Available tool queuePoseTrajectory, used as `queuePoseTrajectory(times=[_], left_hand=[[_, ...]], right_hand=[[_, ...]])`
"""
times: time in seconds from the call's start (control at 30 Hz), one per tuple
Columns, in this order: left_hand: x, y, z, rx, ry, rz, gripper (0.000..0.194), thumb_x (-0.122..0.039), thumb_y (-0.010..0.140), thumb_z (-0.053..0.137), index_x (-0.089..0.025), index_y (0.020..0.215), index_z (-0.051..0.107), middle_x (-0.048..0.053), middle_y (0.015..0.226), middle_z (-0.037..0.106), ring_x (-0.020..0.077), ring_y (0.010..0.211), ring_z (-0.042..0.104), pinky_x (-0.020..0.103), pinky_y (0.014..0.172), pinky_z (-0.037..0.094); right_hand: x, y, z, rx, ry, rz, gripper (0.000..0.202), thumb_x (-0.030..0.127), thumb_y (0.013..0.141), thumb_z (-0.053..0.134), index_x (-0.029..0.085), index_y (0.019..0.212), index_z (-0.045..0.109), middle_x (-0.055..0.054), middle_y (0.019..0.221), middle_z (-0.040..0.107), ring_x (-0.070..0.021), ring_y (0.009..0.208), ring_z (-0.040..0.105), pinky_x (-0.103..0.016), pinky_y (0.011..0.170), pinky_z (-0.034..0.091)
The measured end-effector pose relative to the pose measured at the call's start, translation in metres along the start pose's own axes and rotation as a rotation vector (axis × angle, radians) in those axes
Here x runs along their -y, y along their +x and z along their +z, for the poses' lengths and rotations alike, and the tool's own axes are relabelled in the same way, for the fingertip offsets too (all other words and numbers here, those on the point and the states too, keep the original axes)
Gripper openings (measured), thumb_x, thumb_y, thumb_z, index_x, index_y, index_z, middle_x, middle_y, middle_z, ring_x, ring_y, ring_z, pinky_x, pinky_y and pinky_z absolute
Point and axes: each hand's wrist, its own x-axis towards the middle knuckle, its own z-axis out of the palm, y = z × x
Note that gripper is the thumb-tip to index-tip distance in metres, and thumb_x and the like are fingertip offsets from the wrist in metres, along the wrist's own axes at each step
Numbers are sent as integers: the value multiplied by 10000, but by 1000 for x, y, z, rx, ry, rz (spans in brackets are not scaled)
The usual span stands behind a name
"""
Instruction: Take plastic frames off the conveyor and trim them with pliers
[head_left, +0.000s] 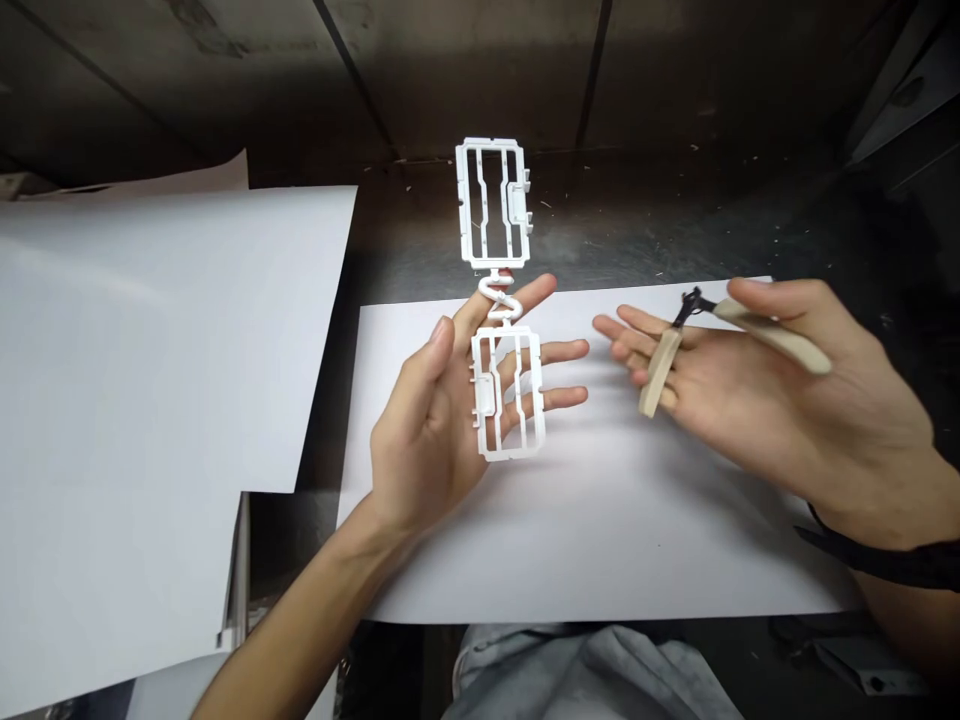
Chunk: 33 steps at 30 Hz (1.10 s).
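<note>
A white moulded plastic piece, two slotted rectangular frames joined by a zigzag runner, rests upright along my left hand. The palm faces up with fingers spread behind the lower frame and runner. Beyond the fingertips stands the upper frame. On the right, beige-handled side cutters lie across my right hand, one handle under the thumb and the other against the fingers. Their handles are spread apart, and the small dark jaws point away from me. The cutters do not touch the plastic piece.
A large white sheet lies beneath both hands on the dark work surface. More white sheets are stacked at left. Small white scraps dot the surface near the metal back wall. A grey cloth garment shows at the front edge.
</note>
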Motion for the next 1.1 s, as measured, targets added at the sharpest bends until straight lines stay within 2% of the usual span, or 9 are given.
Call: queuePoseTrajectory(times=[0.13, 0.27, 0.37, 0.5, 0.67, 0.73, 0.9, 1.0, 1.1], left_hand=[[2, 0, 1, -17, 6, -5, 554, -586, 1205, 341, -274, 1580, 604, 26, 1775, 465, 404, 1489, 615, 527, 1091, 680], [3, 2, 2, -36, 26, -10, 584, -611, 1200, 337, -254, 1564, 622, 36, 1783, 453, 420, 1540, 561, 557, 1156, 641], [2, 3, 3, -42, 30, 0, 560, -573, 1211, 322, -241, 1536, 634, 45, 1767, 477, 390, 1502, 606, 510, 1120, 666], [-1, 2, 5, 1, 49, 14, 661, -614, 1210, 218, -219, 1512, 652, 77, 1737, 516, 322, 1263, 762, 396, 925, 729], [0, 0, 6, 20, 45, -8, 708, -677, 1193, 220, -236, 1525, 664, 74, 1750, 498, 309, 1214, 779, 385, 912, 732], [1, 0, 5, 8, 34, -18, 651, -666, 1192, 291, -252, 1530, 661, 59, 1759, 488, 323, 1261, 764, 402, 964, 722], [2, 0, 4, -17, 40, -19, 606, -659, 1178, 367, -251, 1515, 663, 63, 1777, 460, 395, 1391, 695, 493, 1070, 685], [2, 0, 4, -23, 39, -10, 560, -638, 1180, 402, -253, 1493, 661, 62, 1780, 455, 403, 1430, 668, 507, 1097, 676], [5, 0, 2, -25, 84, 7, 398, -474, 1142, 629, -301, 1501, 628, 32, 1801, 422, 383, 1450, 658, 460, 1089, 685]], right_hand=[[3, -3, 0, -3, 216, 153, 363, 520, 1104, 637, 237, 1302, 748, -92, 1583, 593, -315, 1509, 535, -369, 1067, 654], [2, -8, 4, 135, 250, 229, 442, 638, 1113, 628, 284, 1357, 732, -109, 1515, 636, -403, 1424, 590, -454, 908, 685], [3, -11, 8, 197, 226, 178, 401, 621, 1103, 677, 250, 1226, 768, -136, 1434, 665, -410, 1349, 632, -438, 925, 669], [4, -12, 7, 155, 85, -1, 304, 513, 1121, 732, 228, 1022, 776, -108, 1191, 705, -285, 1010, 697, -325, 821, 632], [0, -8, -2, 113, -76, -57, 345, 474, 1192, 667, 225, 956, 698, -35, 809, 560, -191, 720, 514, -270, 703, 516], [-2, -8, -4, 119, -211, -92, 389, 491, 1199, 667, 219, 922, 677, -27, 769, 520, -191, 711, 473, -276, 689, 467], [-13, -12, 1, 214, -652, -193, 366, 475, 1182, 719, 212, 927, 715, -31, 901, 636, -208, 847, 561, -315, 776, 432], [-24, -16, 9, 252, -698, -136, 363, 476, 1193, 694, 213, 942, 693, -7, 879, 622, -194, 797, 531, -324, 706, 390], [-34, -19, 16, 324, -670, -101, 366, 490, 1200, 679, 207, 968, 684, -4, 935, 642, -198, 858, 549, -325, 726, 402]])
